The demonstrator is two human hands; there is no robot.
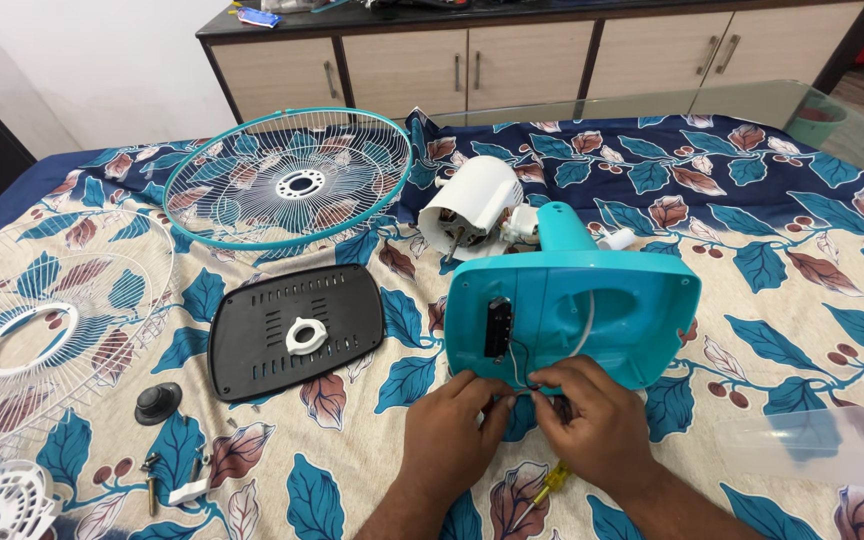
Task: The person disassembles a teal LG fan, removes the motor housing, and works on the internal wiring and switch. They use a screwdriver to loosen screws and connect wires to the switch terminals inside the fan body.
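Teal plastic fan base (592, 310) is lying upside down on the floral bedsheet (782, 300), hollow underside facing me, and both hands are working at its near rim. Only the head view here, so going through that one.

Left hand (449, 435) is sitting at the near left corner of the base, fingers curled and pinched toward the rim. Right hand (592, 425) is just beside it, nearly touching, fingers also bunched tight. Both are closing on the thin wires (524, 372) that are running out of the black switch block (498, 328) inside the cavity. I think each hand is pinching a wire end, but the fingertips are hiding the contact, so I can't tell exactly what each one has.

Key relation: the wires are lying straight ahead of the fingertips, away from me and slightly up into the cavity. The switch block's long axis is running near-to-far, left of centre in the base. Left hand is nearer to it; right hand is sitting closer to the white cable (586, 325) curving down the cavity middle.

Base neck is pointing away from me toward the white motor housing (472, 205), which is lying on its side just beyond.

Yellow-handled screwdriver (552, 485) is lying under the right wrist. Black base plate (295, 330) is sitting well to the left, apart from both hands. Teal grille (287, 180) is further back.
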